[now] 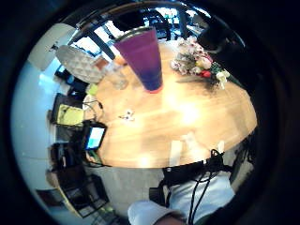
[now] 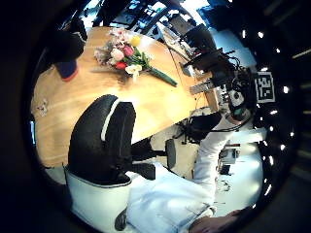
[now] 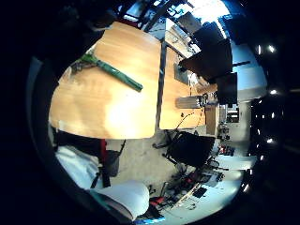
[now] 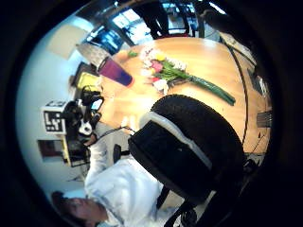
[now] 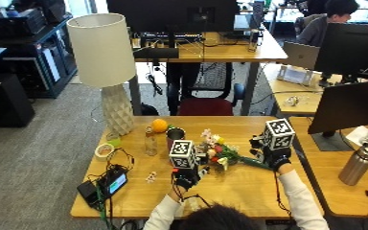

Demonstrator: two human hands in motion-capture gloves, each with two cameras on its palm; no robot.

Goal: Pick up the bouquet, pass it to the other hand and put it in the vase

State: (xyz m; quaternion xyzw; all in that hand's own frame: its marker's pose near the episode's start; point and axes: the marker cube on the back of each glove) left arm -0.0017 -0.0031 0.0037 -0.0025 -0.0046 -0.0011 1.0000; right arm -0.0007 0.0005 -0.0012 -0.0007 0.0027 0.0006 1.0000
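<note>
The bouquet (image 5: 225,155) lies flat on the worktop (image 5: 247,191) in front of me, between my two hands. Its long axis runs across me: the flower heads point toward my left, near the vase (image 5: 175,136), and the green wrapped stems run off toward my right. My right hand (image 5: 274,157) hangs over the stem end, so I judge it the nearer one for the pick-up; my left hand (image 5: 185,176) hangs above the wood nearer me, beside the flower heads and short of the vase. Neither hand holds anything. In my left thumb side palm view the fingers hang loosely curled around nothing; in the right thumb side view a dark gloved part fills much of the picture, with nothing in it.

The outside view gives the layout, but my right hand covers the stem tips there. The right little finger side view shows the stem bundle bare on the wood. The left little finger side view shows the vase standing upright, flower heads just beside it.
</note>
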